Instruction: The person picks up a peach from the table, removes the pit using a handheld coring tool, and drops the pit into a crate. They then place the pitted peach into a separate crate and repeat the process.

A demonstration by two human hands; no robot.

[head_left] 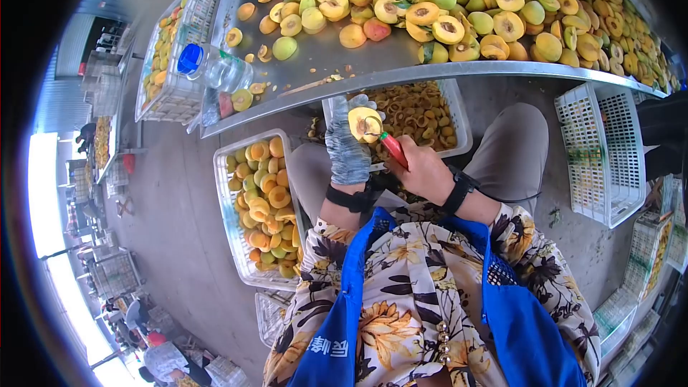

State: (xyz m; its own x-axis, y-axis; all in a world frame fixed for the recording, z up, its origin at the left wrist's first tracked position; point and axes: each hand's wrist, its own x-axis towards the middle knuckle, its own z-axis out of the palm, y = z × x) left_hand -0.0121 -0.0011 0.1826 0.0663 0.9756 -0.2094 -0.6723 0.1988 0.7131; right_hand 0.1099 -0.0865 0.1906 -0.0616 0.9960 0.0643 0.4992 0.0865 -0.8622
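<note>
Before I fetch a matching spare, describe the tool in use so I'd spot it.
Start at the metal table; just below its near edge, the gloved left hand holds a halved fruit. The right hand grips the tool. Its red handle sets it apart from that yellow fruit.

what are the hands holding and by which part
Left hand holds a halved fruit by its outer side; right hand, a tool by its red handle.

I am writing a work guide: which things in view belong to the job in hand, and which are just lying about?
Likely in the job:
halved fruit, in the gloved left hand
red-handled tool, in the right hand
fruit on the metal table
fruit crate by the left leg

Seemingly just lying about:
blue-capped bottle
white crate beyond the right knee
</note>
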